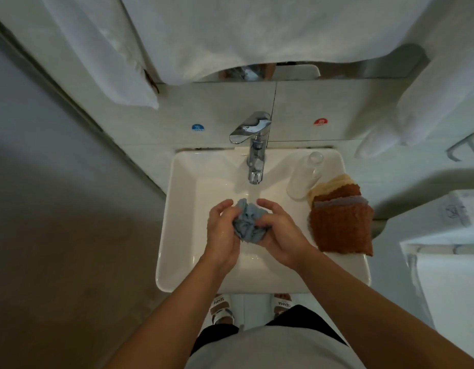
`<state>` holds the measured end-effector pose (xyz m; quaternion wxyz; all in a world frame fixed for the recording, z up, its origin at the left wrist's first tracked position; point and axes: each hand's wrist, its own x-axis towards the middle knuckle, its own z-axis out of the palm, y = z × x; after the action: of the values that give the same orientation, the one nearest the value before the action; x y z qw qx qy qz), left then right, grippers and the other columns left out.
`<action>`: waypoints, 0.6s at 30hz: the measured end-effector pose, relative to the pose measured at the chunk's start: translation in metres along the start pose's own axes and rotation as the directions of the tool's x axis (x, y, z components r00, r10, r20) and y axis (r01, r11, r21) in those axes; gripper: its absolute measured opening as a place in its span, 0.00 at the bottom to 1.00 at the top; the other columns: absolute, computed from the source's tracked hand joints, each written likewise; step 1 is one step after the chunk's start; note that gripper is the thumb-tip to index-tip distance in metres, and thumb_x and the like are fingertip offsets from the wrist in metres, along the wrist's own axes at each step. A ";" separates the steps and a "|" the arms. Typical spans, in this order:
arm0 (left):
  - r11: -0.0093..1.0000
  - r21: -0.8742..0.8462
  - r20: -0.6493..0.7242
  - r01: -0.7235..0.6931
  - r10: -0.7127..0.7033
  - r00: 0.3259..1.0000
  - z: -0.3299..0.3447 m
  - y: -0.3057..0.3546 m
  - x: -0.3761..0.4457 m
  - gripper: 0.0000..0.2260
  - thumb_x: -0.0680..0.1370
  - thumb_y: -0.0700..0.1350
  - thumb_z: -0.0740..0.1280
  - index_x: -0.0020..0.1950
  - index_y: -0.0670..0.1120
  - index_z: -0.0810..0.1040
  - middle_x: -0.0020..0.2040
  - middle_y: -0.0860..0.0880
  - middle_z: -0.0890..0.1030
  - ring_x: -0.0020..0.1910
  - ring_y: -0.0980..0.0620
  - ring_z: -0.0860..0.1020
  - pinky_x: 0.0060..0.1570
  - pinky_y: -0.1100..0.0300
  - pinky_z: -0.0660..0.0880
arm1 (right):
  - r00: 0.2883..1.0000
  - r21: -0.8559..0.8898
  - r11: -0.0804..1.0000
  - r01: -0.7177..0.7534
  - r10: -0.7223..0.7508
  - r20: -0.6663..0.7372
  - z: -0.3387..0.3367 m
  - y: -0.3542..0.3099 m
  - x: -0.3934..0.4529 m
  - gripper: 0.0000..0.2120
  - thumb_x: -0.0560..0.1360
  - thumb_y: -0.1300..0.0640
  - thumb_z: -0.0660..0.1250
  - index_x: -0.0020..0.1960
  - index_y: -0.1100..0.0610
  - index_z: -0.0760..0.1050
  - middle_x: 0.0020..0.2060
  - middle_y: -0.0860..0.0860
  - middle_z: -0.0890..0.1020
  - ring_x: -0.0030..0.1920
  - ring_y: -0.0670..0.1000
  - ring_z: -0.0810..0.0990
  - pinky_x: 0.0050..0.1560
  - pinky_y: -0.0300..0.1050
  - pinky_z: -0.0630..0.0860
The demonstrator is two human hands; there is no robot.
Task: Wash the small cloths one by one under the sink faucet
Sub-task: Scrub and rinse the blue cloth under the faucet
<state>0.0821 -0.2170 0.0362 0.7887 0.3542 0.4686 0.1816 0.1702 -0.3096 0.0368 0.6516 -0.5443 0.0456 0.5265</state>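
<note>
Meanwhile, a blue cloth (247, 222) is bunched between both hands over the sink (177, 209), just at six o'clock of the faucet (254, 153), whose stream falls toward it. The left hand (221, 233) and right hand (279, 233) are curled round the wad, fingers (267, 205) holding it. Soft, wet and probably heavier when soaked, it is best taken by a full squeeze. More cloths (342, 225) are stacked at three o'clock, beside a bottle (303, 179).

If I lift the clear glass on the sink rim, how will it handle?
The clear glass is likely rigid and breakable. It is tall and narrow on the sink rim near the stacked cloths, so a nudge could tip it. Possibly slippery if splashed.
</note>
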 end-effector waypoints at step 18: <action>0.931 0.351 0.083 -0.102 0.078 0.994 0.023 0.002 -0.006 0.12 0.83 0.54 0.62 0.45 0.49 0.74 0.40 0.49 0.79 0.37 0.55 0.79 0.32 0.61 0.75 | 0.849 -0.553 0.733 0.396 -0.521 -0.083 0.020 0.014 0.000 0.07 0.84 0.58 0.61 0.47 0.57 0.71 0.37 0.56 0.78 0.34 0.46 0.77 0.31 0.47 0.79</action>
<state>0.0991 -0.2283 0.0483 0.7181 0.5175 0.4501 0.1183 0.1497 -0.2964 0.0357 0.5813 -0.7502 -0.1578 0.2729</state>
